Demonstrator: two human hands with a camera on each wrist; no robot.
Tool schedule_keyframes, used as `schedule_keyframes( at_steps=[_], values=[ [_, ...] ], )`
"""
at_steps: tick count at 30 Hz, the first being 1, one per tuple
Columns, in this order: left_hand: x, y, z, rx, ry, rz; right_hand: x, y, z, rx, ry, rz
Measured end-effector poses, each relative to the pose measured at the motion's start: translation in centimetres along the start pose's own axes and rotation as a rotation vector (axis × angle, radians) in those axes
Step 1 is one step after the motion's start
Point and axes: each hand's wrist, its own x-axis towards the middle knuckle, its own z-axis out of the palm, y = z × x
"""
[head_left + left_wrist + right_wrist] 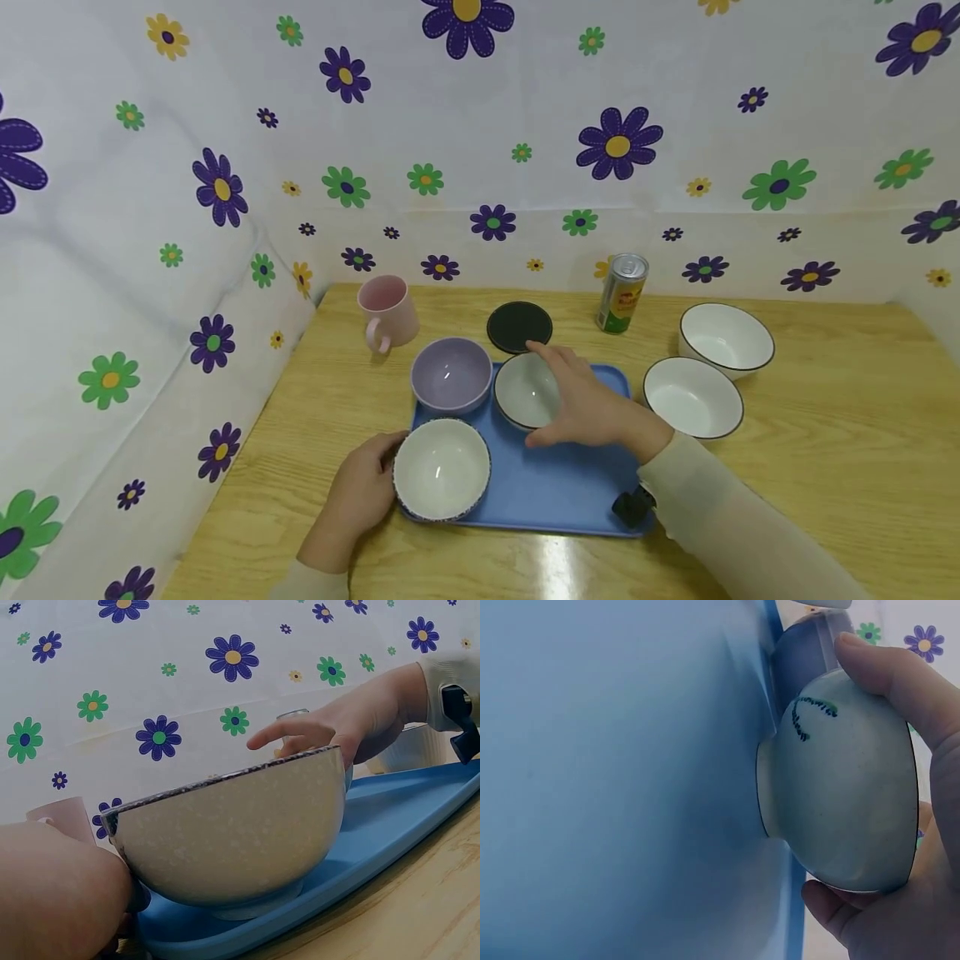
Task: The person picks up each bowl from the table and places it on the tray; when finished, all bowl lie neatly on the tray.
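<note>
Tabletop (840, 467): right grip (588, 408) wide around bowl (525, 390)

Screened booth — flowered sheeting (450, 108) (plus wooden table (840, 433))

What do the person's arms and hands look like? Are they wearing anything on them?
Both hands, the left hand and the right hand, are bare, with no gloves. A pale cream left sleeve and a matching right sleeve cover the arms to near the wrists. A small black gadget sits at the right wrist.
</note>
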Motion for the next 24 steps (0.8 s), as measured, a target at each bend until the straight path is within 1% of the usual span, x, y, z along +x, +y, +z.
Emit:
schedule_keyframes(
  at_steps=[6,14,16,19,23,24],
  values=[
    [0.1,0.0,0.0,-0.003,-0.008,-0.016,0.1,-0.2,-0.3,0.004,-0.042,0.014],
    [0.1,0.2,-0.2,0.009,-0.001,-0.003,0.3,-0.6,-0.7,-0.015,-0.071,0.006],
    [0.1,0.3,-0.2,0.005,-0.001,-0.007,0.2,-0.6,-0.7,-0.005,-0.071,0.003],
    [0.1,0.4,-0.2,-0.001,-0.007,-0.016,-0.1,-0.6,-0.9,0.009,-0.063,0.02],
    [0.1,0.2,-0.1,-0.005,-0.013,-0.028,-0.7,-0.6,-1.1,0.032,-0.029,0.044],
    [0.1,0.2,-0.1,-0.005,-0.013,-0.032,-0.8,-0.5,-1.2,0.033,-0.017,0.036]
  ],
)
